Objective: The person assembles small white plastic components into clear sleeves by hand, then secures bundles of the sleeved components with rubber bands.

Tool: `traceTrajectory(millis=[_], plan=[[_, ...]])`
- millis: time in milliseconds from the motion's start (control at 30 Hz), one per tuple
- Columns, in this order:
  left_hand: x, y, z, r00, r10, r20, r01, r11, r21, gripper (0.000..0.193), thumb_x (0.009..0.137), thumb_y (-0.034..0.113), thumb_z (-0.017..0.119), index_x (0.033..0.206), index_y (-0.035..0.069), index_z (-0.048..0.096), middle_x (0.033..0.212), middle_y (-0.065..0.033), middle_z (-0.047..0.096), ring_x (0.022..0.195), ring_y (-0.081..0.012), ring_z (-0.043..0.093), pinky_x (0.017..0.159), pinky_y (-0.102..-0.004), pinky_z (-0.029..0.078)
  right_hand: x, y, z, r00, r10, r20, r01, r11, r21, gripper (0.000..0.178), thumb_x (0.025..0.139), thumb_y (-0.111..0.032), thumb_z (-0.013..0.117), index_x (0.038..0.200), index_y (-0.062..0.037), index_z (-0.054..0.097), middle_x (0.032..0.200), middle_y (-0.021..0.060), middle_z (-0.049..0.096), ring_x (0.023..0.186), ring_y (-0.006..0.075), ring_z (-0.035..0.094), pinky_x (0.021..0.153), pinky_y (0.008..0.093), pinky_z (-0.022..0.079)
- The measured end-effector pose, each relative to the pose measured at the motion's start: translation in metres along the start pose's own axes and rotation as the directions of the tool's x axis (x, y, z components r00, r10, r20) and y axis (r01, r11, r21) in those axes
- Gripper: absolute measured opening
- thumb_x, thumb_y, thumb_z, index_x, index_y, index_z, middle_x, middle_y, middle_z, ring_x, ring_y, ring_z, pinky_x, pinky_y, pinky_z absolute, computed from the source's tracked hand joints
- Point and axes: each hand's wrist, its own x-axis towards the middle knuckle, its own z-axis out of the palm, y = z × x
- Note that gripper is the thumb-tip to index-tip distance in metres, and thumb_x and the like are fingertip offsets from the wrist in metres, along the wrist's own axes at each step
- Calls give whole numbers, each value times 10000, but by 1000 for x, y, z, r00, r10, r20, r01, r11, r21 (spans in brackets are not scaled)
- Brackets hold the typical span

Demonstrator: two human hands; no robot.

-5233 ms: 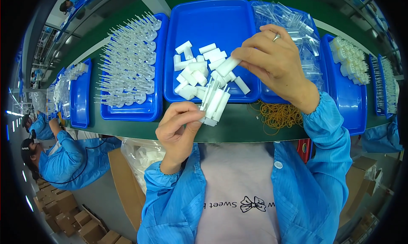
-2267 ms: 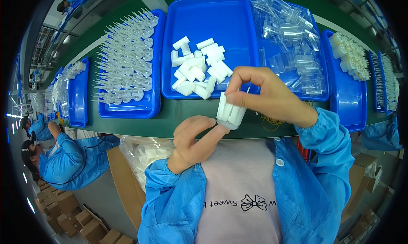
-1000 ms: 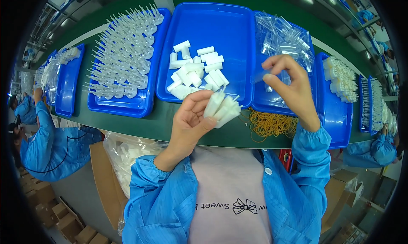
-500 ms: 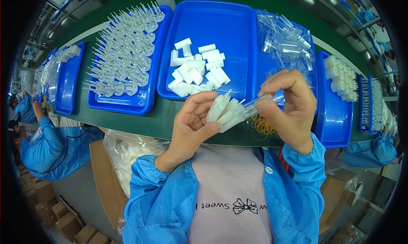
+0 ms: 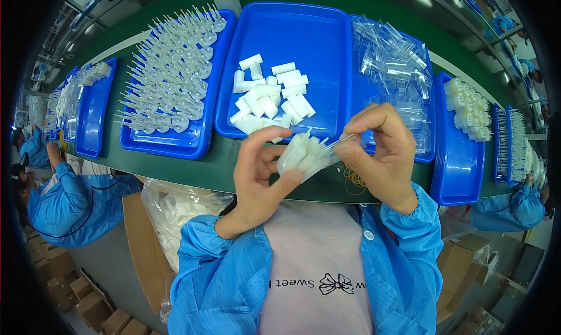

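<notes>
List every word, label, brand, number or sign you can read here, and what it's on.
Pale shirt: dark lettering on both sides of a bow drawing, partly covered by the blue jacket; I don't copy printed words.
Cardboard boxes, lower left: any marks are too small and dim to read.
White pieces in the left hand, clear plastic piece in the right hand: no lettering visible.

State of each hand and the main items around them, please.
Left hand: closed on the white assembly
White assembly: tilted, prong tips showing
Right hand: pinching a clear plastic piece
Clear plastic piece: overlapping the assembly, fit unclear
Middle blue tray: partly filled
White blocks: loose, jumbled
White pronged parts: densely packed
Loose clear pieces: heaped
Rubber bands: partly hidden
</notes>
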Motion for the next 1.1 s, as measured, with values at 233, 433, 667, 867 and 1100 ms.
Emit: traceTrajectory(millis=[233, 433, 667, 867, 1100], plan=[[-3, 0, -16, 923, 351, 156, -383, 811, 443, 385, 716, 9, 734, 1072, 41, 592, 1211, -191, 472, 878, -207, 629, 744, -292, 504, -2, 4, 5, 999, 19, -27, -15, 990, 139, 224, 737, -77, 771, 872, -26, 601, 817, 51, 601, 694, 91, 555, 611, 221, 449], [-3, 8, -10, 895, 424, 137, -428, 728, 535, 324, 720, 113, 781, 1007, 33, 656, 1192, -194, 485, 852, -214, 641, 704, -282, 526, -2, 7, 4, 999, 37, -12, -34, 984, 173, 223, 741, -80, 769, 874, -26, 599, 821, 46, 588, 704, 86, 549, 619, 219, 443], [1, 14, -12, 877, 420, 234, -473, 662, 582, 441, 703, 321, 774, 987, -1, 674, 1178, -186, 505, 809, -222, 662, 661, -297, 564, -7, 11, 1, 997, 77, -16, -71, 968, 241, 235, 752, -65, 759, 895, -20, 577, 837, 45, 578, 723, 85, 543, 642, 220, 437], [-2, 11, -9, 912, 353, 210, -409, 726, 553, 461, 717, 345, 760, 996, -12, 677, 1169, -181, 521, 799, -221, 658, 663, -295, 563, -10, 12, 1, 993, 118, -19, -108, 954, 279, 241, 753, -62, 756, 904, -17, 573, 842, 51, 581, 746, 90, 559, 649, 222, 437], [-2, 13, -5, 910, 304, 282, -412, 743, 527, 463, 730, 314, 754, 1049, -11, 668, 1155, -178, 529, 793, -213, 651, 659, -288, 552, -8, 10, -3, 993, 115, 0, -112, 963, 247, 226, 766, -73, 745, 904, -16, 574, 830, 47, 584, 744, 92, 566, 650, 234, 444]])
